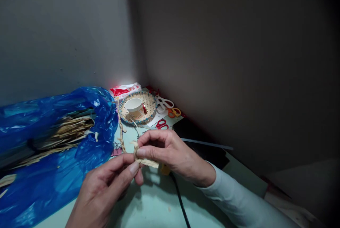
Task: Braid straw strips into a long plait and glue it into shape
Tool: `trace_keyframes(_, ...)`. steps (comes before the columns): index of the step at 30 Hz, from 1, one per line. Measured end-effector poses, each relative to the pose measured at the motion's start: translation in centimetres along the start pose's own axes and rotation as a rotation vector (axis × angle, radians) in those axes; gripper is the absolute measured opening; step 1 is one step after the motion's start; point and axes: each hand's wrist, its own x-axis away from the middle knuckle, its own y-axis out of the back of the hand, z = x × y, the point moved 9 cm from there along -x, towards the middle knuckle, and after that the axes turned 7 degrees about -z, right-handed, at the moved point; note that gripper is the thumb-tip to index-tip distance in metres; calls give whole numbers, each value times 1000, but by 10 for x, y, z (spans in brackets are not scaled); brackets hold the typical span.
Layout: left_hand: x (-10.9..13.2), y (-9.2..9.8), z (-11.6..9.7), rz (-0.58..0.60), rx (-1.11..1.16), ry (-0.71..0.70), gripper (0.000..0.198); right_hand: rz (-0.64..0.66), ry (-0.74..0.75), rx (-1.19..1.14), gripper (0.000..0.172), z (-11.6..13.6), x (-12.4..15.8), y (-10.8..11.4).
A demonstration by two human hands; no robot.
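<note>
Both hands meet over the table, pinching a pale, dry plant-fibre strip (150,164) between thumbs and fingertips. My left hand (106,180) grips it from the lower left. From the upper right, my right hand (176,153) closes on the upper part, where the strip looks folded or twisted. One flat end sticks out to the right below the right thumb. Just beyond the fingers, a knotted fibre braid (121,132) runs back toward the basket; whether it joins the held strip I cannot tell.
Dried fibre leaves (71,129) lie in a blue plastic bag (103,114) at left. A woven basket (151,106) holds a white cup (133,104). White scissors (164,103), orange scissors (174,112) and red scissors (161,124) lie beside it. A black cable (180,199) crosses the table (154,210).
</note>
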Motion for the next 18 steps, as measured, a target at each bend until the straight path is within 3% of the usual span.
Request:
trace_keyframes(9, 3, -2, 7, -35, 205, 160, 30, 6, 0, -84, 22, 0, 1, -3)
trace_keyframes(18, 3, 3, 13, -57, 177, 142, 26, 8, 27, -23, 21, 0, 1, -5)
